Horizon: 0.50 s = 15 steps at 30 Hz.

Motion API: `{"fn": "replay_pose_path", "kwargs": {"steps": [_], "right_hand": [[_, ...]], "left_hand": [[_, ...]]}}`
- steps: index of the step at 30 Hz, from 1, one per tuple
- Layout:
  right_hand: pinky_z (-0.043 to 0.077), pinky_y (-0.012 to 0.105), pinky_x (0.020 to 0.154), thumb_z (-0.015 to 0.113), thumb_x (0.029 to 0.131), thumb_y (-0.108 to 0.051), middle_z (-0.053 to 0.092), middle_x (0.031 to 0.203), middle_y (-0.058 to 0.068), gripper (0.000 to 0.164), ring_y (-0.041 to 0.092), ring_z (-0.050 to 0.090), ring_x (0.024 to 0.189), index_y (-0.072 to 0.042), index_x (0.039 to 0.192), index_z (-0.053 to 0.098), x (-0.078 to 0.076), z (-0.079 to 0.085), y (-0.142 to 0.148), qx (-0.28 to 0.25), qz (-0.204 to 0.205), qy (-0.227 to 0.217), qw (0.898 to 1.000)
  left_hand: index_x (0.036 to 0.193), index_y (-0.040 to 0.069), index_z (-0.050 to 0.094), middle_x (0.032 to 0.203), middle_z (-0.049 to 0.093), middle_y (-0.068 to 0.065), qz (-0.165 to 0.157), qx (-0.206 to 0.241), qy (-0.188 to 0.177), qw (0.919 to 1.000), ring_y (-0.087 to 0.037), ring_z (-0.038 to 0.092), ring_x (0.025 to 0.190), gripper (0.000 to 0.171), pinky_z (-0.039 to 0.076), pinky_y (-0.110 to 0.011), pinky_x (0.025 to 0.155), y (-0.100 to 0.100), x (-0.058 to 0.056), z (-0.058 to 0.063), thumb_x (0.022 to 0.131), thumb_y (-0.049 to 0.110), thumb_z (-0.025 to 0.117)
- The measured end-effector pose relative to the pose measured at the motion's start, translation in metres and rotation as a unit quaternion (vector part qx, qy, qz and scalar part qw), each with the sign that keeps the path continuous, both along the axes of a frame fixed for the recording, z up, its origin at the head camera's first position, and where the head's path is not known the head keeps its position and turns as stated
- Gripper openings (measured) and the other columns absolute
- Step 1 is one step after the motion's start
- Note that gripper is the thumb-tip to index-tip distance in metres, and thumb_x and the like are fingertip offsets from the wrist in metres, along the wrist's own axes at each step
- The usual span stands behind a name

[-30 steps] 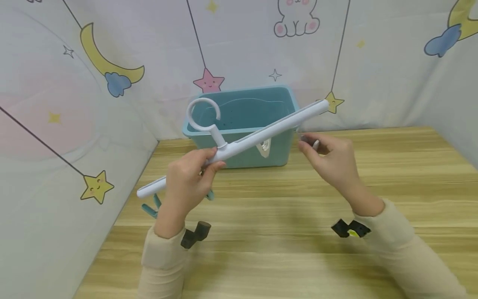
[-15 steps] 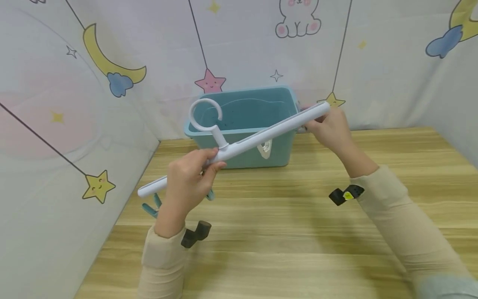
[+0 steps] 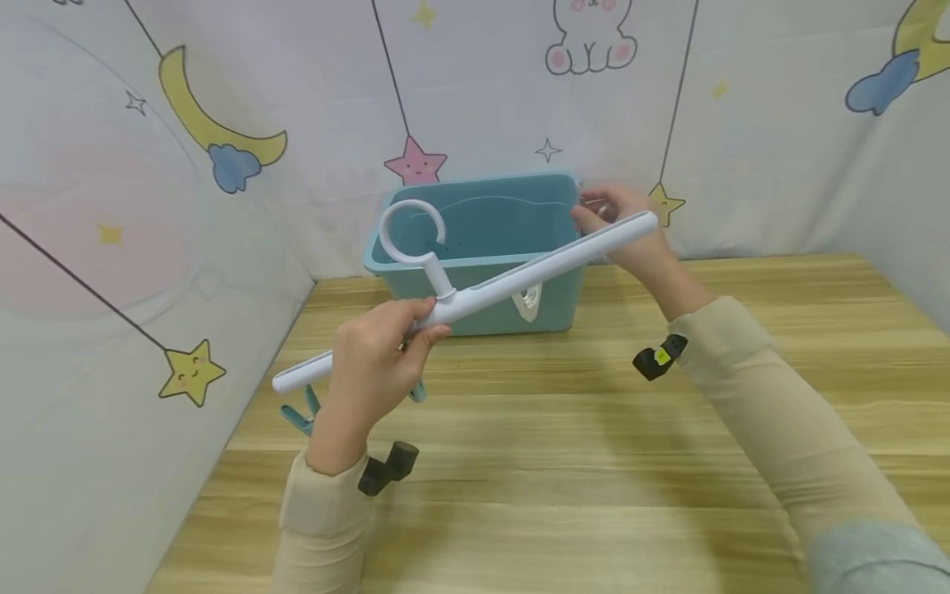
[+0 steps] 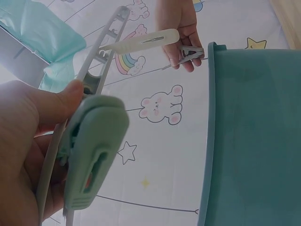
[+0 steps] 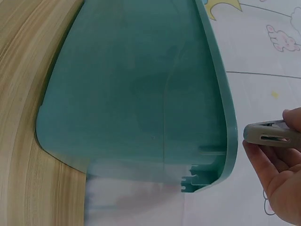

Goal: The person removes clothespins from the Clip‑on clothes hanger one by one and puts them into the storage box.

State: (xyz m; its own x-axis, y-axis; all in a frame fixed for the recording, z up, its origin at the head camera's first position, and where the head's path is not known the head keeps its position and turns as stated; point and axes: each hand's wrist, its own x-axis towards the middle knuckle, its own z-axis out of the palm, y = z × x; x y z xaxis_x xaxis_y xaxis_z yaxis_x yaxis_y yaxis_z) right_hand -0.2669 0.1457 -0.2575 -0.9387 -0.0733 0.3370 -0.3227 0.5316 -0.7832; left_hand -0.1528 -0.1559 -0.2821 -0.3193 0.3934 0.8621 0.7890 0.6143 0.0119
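Note:
My left hand (image 3: 374, 355) grips a white bar-shaped hanger (image 3: 549, 266) near the base of its round hook, holding it tilted with the right end higher. From the bar hang a white clothespin (image 3: 529, 303) and teal ones, one of them a teal clothespin (image 3: 299, 418) near the left end. In the left wrist view a green clothespin (image 4: 96, 153) sits close to the left fingers. My right hand (image 3: 631, 227), partly behind the hanger's right end, pinches a pale clothespin (image 5: 270, 135) near the bin's right rim.
A teal bin (image 3: 558, 301) stands on the wooden table (image 3: 564, 495) against a patterned cloth backdrop (image 3: 482, 82). The hanger's bar crosses in front of the bin. Another cloth side (image 3: 245, 272) rises along the table's left edge.
My right hand has moved up and to the left, from beside the bin's front corner to its upper right rim, carrying the clothespin. The left hand and hanger have stayed nearly still.

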Motion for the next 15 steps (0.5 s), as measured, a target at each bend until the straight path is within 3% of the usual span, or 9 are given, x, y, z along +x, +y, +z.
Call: {"fn": "replay_pose_path", "kwargs": {"steps": [5, 10, 15], "right_hand": [[0.051, 0.020, 0.063, 0.059, 0.097, -0.028, 0.066, 0.114, 0.015, 0.040, 0.025, 0.064, 0.092, -0.002, 0.126, 0.058, -0.006, -0.001, -0.005, 0.022, 0.009, 0.015, 1.000], [0.051, 0.021, 0.063, 0.059, 0.097, -0.028, 0.065, 0.114, 0.014, 0.040, 0.025, 0.064, 0.093, -0.003, 0.128, 0.057, -0.010, -0.007, -0.007, 0.041, 0.016, 0.013, 0.999], [0.049, 0.017, 0.061, 0.060, 0.096, -0.025, 0.065, 0.116, 0.016, 0.039, 0.027, 0.065, 0.094, -0.002, 0.128, 0.058, -0.013, -0.012, -0.006, 0.034, 0.027, 0.021, 0.999]], "left_hand": [[0.093, -0.005, 0.065, 0.071, 0.067, -0.014, -0.002, 0.000, 0.001, 1.0000, -0.019, 0.062, 0.053, 0.031, 0.048, -0.029, 0.044, 0.000, 0.000, 0.000, 0.072, 0.008, 0.083], [0.093, -0.005, 0.065, 0.071, 0.067, -0.014, -0.002, -0.001, 0.000, 1.0000, -0.019, 0.062, 0.053, 0.031, 0.048, -0.029, 0.044, 0.000, -0.001, 0.000, 0.072, 0.009, 0.083], [0.092, -0.005, 0.066, 0.072, 0.068, -0.014, -0.002, -0.002, -0.003, 1.0000, -0.019, 0.063, 0.054, 0.030, 0.048, -0.028, 0.044, -0.001, -0.001, 0.001, 0.072, 0.009, 0.083]]}}
